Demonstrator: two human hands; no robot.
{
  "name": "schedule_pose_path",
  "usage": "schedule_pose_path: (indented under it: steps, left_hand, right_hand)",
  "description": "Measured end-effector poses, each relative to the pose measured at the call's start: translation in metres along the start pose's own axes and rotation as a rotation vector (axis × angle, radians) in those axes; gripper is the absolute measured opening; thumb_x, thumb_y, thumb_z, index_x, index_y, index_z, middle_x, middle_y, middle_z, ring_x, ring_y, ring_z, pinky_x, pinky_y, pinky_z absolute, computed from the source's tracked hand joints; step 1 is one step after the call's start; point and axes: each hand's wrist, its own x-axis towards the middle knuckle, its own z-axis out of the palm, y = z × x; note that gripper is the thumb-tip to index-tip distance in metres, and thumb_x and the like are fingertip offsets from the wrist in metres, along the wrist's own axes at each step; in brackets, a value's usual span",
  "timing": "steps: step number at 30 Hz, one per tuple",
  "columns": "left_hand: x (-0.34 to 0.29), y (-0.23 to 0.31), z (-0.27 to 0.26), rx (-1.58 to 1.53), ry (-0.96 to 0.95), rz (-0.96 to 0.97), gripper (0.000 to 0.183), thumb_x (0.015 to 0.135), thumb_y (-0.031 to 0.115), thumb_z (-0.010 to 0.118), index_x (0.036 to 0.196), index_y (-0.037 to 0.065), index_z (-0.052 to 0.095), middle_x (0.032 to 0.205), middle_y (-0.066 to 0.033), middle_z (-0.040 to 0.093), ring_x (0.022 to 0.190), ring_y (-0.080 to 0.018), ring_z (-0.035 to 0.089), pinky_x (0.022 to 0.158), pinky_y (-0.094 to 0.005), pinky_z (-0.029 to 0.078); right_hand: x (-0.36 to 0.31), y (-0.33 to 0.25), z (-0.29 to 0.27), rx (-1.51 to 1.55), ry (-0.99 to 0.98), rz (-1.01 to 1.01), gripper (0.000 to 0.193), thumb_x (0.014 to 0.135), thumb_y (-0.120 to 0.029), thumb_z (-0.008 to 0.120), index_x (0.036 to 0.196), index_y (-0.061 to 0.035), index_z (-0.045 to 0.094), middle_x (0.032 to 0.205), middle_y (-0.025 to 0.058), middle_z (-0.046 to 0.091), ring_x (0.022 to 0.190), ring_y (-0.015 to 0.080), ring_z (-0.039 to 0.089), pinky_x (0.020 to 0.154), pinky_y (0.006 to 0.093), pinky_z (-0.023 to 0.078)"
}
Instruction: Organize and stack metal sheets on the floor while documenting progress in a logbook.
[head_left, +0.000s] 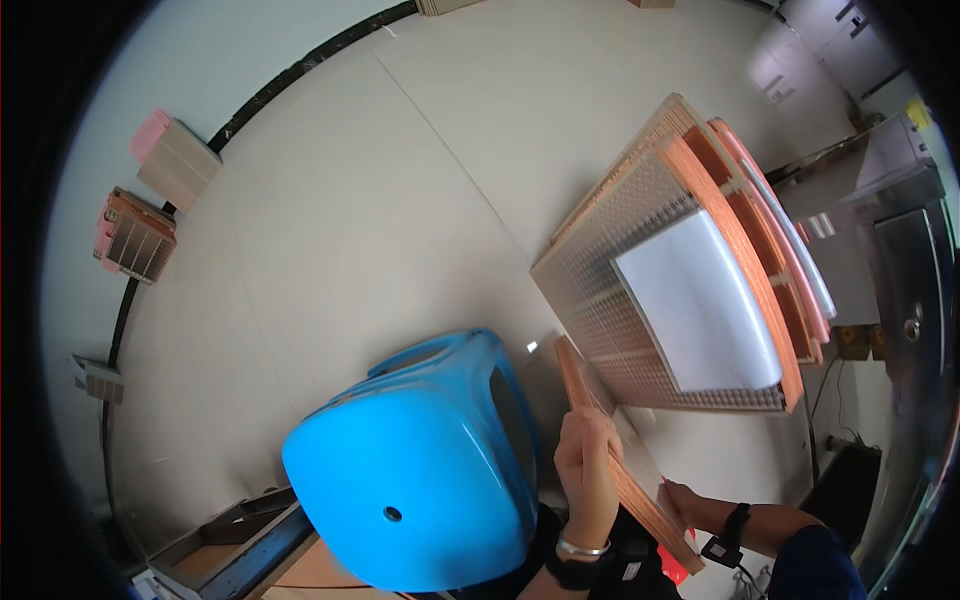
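Observation:
A flat board-like panel with orange-brown wooden edges [640, 492] stands on edge, tilted, in front of me. My left hand [587, 450], with a silver bangle at the wrist, grips its long upper edge with curled fingers. On the panel's other face, near its lower end, my right hand [683, 500] presses against it; its fingers are partly hidden. The panel's far end reaches close to a leaning stack of similar wood-edged, mesh-faced panels [620, 310]. A silvery-white sheet [700, 300] lies over the front panel of that stack.
Left of my hands stands a blue plastic stool [410, 480]. An open wooden-framed box [235, 545] is at the lower left. More panels [140, 240] and a cardboard piece [180, 165] lean along the left wall. A metal cabinet [915, 280] stands at the right, with cables nearby.

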Motion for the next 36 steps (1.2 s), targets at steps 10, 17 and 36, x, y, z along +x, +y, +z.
schedule_pose_path:
  steps: [10,17,36]
  left_hand:
    - [-0.112,0.200,-0.063,-0.034,0.062,0.282,0.039,0.092,0.020,0.034,0.059,0.007,0.048,0.061,-0.0086,0.049,0.065,-0.0213,0.045,0.068,-0.0361,0.039]
    - [-0.176,0.207,-0.168,-0.634,0.382,0.195,0.051,0.094,0.041,0.027,0.049,0.017,0.025,0.051,0.0042,0.032,0.066,-0.0087,0.038,0.097,-0.0291,0.030]
    - [-0.244,0.001,-0.262,-0.905,0.949,0.100,0.040,0.095,0.040,0.038,0.115,0.009,0.053,0.121,-0.0037,0.051,0.113,-0.0207,0.047,0.099,-0.0410,0.034]
  right_hand:
    - [-0.165,0.038,-0.024,0.147,-0.103,-0.240,0.044,0.096,-0.042,0.035,0.098,-0.0032,0.055,0.093,0.0136,0.058,0.088,0.0246,0.056,0.082,0.0442,0.045]
    - [-0.291,-0.029,-0.006,0.068,0.024,-0.918,0.034,0.097,-0.033,0.035,0.072,-0.0129,0.045,0.059,-0.0034,0.039,0.054,0.0069,0.037,0.050,0.0225,0.033]
    - [-0.275,-0.110,0.106,-0.813,0.013,-1.219,0.034,0.094,-0.024,0.046,0.121,-0.0035,0.039,0.087,0.0123,0.061,0.072,0.0218,0.060,0.063,0.0317,0.048]
